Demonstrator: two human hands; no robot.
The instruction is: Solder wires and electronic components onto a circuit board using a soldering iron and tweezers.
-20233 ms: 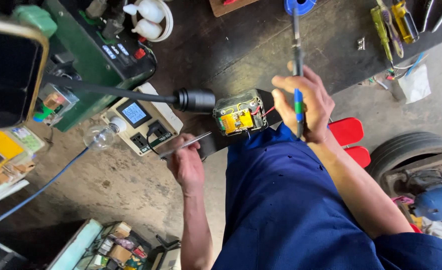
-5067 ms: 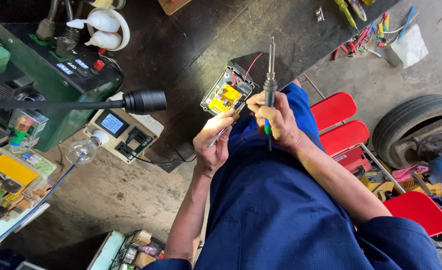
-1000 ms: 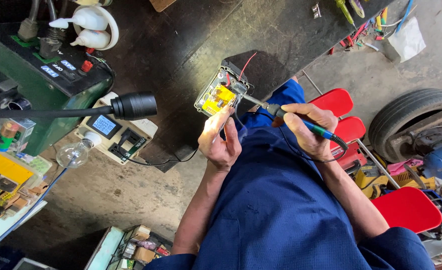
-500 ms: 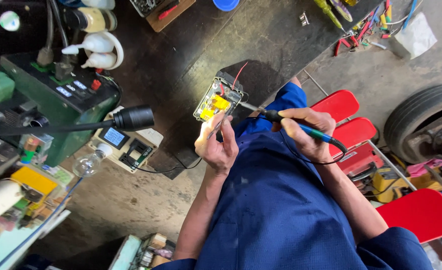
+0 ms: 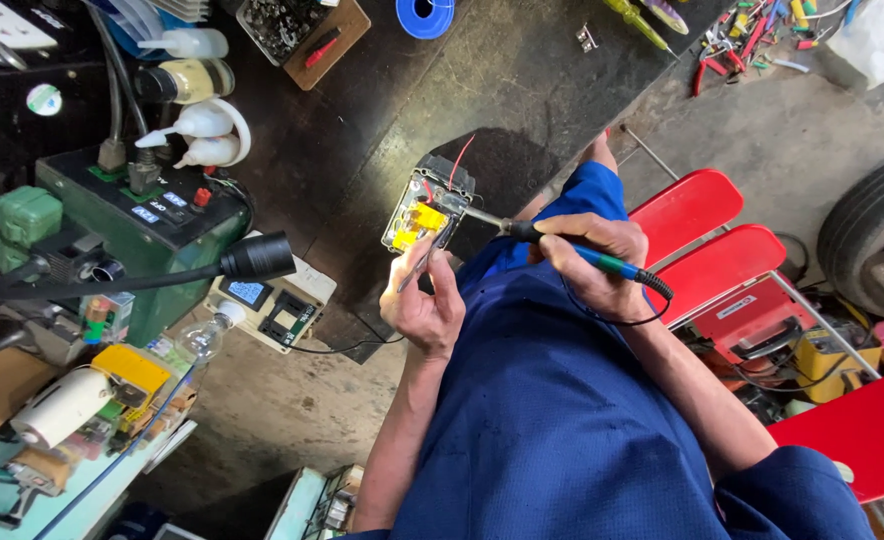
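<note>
A small circuit board (image 5: 424,212) with a yellow part is sitting just above frame centre on the dark bench (image 5: 522,90); the right hand (image 5: 592,265) is gripping a soldering iron (image 5: 562,245) lying lengthwise toward upper left, tip touching the board; the left hand (image 5: 424,300), nearer below, is pinching thin tweezers (image 5: 422,265).

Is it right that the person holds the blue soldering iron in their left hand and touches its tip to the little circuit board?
Not quite: the head view shows the soldering iron in the right hand, not the left. Its tip does reach the circuit board.
</note>
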